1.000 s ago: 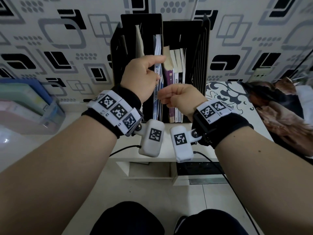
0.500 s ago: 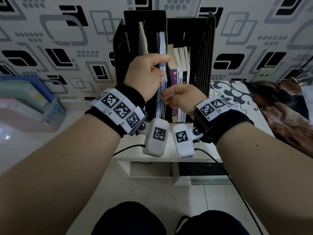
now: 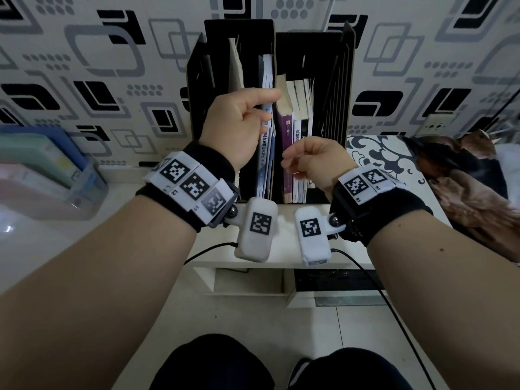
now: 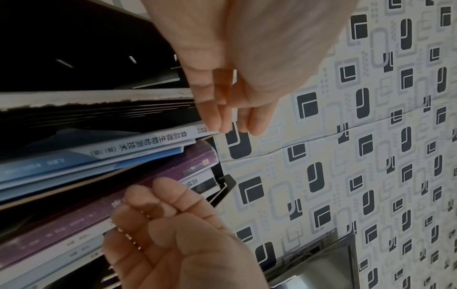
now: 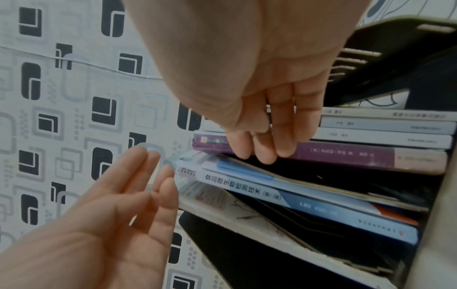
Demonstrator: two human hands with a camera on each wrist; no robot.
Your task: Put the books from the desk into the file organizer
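From the head view I see the black file organizer (image 3: 239, 35) standing upright on the white desk (image 3: 157, 198), against the patterned wallpaper (image 3: 84, 66). Its slots hold the books on end, spines facing me.

Left slot: a thin cream booklet (image 3: 235, 68) leans near the left wall. To its right stands the blue-and-white book (image 3: 267, 71), with thinner blue volumes just beside it.

Right slot: the purple book (image 3: 284, 128) stands first, followed by white-spined books (image 3: 299, 136), all upright and touching one another.

My left hand (image 3: 239, 128) is raised in front of the left slot. The fingers are extended and relaxed; in the left wrist view the fingertips (image 4: 215, 119) touch the top corner of the blue-and-white book's spine (image 4: 138, 142). The right wrist view confirms that the fingers are straight, not curled round the book. The hand holds nothing.

My right hand (image 3: 315, 161) hangs in front of the right slot, lower than the left. Its fingers are loosely curled. In the right wrist view the fingertips (image 5: 262, 154) lie at the spine of the purple book (image 5: 333, 154); I cannot tell whether they touch it. No grip is visible on any book.

At the left of the desk stands a clear container (image 3: 56, 175) holding pastel folders. A brown patterned cloth (image 3: 472, 187) lies at the far right.
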